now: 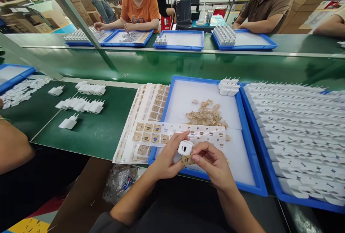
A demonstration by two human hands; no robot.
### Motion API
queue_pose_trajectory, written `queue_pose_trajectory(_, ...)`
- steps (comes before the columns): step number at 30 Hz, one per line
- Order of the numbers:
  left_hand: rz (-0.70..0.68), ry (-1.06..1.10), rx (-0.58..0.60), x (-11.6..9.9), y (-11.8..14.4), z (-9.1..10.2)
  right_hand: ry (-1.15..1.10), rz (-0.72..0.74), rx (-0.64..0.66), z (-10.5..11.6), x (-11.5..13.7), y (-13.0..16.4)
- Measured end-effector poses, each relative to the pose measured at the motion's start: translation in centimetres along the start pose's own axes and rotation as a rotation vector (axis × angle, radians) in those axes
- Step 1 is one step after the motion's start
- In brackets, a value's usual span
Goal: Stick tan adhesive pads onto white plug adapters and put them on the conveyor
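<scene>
My left hand is closed around a white charger, its port face turned up toward me. Pinched between the thumb and forefinger of my right hand is a small tan adhesive sticker, right below the charger's near edge. Behind both hands lies a white sticker sheet, with tan stickers on its left part and bare cut-outs on its right. It rests across the blue-rimmed tray. Inside that tray is a heap of peeled tan pieces, and a few white chargers stand at its far right corner.
A second blue tray at right is packed with rows of white chargers. Stacked sticker sheets lie left of the near tray. Several chargers sit on the green bench. A co-worker's arm is at left; people sit across the line.
</scene>
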State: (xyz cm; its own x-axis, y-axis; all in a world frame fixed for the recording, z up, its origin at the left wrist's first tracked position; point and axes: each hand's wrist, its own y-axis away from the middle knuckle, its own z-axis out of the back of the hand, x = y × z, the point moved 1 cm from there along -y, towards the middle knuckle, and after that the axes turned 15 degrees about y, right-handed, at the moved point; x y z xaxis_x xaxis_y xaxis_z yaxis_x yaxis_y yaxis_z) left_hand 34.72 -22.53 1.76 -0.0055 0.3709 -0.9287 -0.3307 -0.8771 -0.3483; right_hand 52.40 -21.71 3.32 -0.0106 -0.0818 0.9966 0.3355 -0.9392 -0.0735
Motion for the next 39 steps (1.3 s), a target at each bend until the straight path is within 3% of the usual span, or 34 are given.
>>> queue_pose_trajectory(3, -0.013, -0.007, -0.053, 0.3, 0.2, 0.1, 0.032, -0.005, -0.045, 0.4, 0.3, 0.4)
queue_pose_trajectory(9, -0.172, -0.219, -0.18, 0.6, 0.3, 0.1, 0.1, -0.008, -0.158, 0.6, 1.4, 0.2)
queue_pose_trajectory(39, -0.219, -0.21, -0.157, 0.5, 0.2, 0.0, 0.231, 0.008, -0.15, 0.4, 1.8, 0.2)
